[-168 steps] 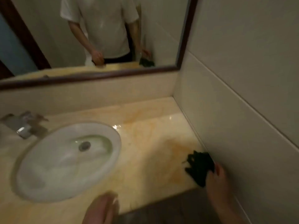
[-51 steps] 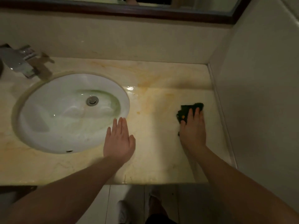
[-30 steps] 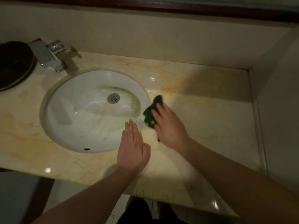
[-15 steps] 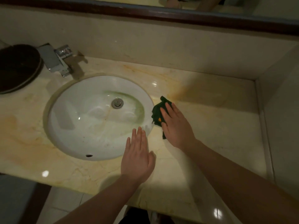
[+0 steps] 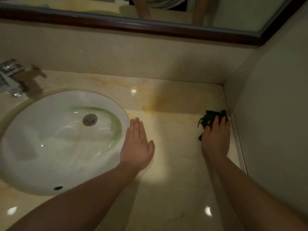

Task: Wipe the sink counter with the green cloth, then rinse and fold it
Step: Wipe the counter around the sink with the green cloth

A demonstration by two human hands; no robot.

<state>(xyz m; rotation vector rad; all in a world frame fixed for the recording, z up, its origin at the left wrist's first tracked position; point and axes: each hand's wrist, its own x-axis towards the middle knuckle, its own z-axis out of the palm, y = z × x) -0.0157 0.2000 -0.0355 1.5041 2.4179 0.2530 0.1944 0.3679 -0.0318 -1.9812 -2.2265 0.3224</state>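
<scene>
Wiping stage under way: right hand (image 5: 215,140) presses the green cloth (image 5: 208,120) flat against the surface (image 5: 180,164) beside the wall. Left hand (image 5: 137,145) spread, empty. Rinsing and folding outstanding.

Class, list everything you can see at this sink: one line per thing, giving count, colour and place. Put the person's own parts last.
mirror: one, dark wooden frame, on the back wall
tap: one, chrome, far left, behind the basin
basin: one, white with a green stain, set in the left of the counter
counter: one, cream marble with orange staining
green cloth: one, dark green, by the right wall
left hand: flat beside the basin
right hand: pressing on the green cloth
</scene>
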